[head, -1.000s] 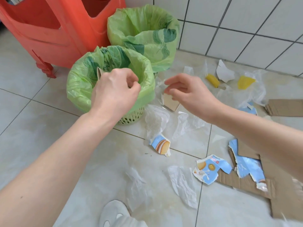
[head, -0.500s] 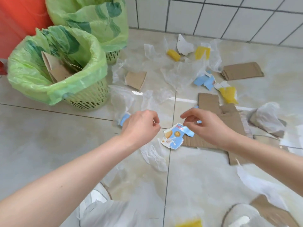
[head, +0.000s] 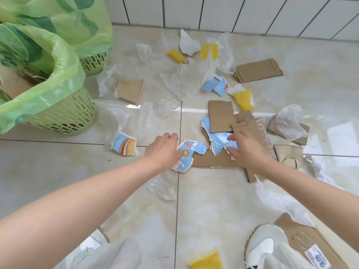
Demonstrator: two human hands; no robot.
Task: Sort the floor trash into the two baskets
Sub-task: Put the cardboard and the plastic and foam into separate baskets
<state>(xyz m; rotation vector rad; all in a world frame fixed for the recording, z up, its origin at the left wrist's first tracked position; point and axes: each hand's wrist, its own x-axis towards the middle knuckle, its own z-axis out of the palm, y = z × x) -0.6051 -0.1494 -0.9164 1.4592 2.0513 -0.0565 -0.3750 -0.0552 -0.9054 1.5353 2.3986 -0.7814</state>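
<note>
Two green mesh baskets lined with green bags stand at the left: the near basket (head: 64, 117) holds cardboard, the far basket (head: 94, 62) is behind it. My left hand (head: 164, 150) rests with curled fingers on the left edge of a blue printed carton scrap (head: 189, 152) lying on the floor; its fingertips are hidden. My right hand (head: 247, 152) pinches a torn blue carton piece (head: 218, 140) between thumb and fingers, on top of a flat brown cardboard sheet (head: 211, 159). Another blue scrap with a burger picture (head: 124, 145) lies left of my left hand.
Clear plastic film (head: 163, 186), cardboard pieces (head: 257, 70) and yellow foam nets (head: 243, 98) litter the tiled floor up to the white wall. My shoe (head: 266, 243), more cardboard (head: 303, 235) and a yellow net (head: 207, 262) lie at the bottom edge.
Both hands have left the near basket, dropped to the floor and reached the blue carton scraps. The view has swung right and down, so the baskets now sit at the left edge.
</note>
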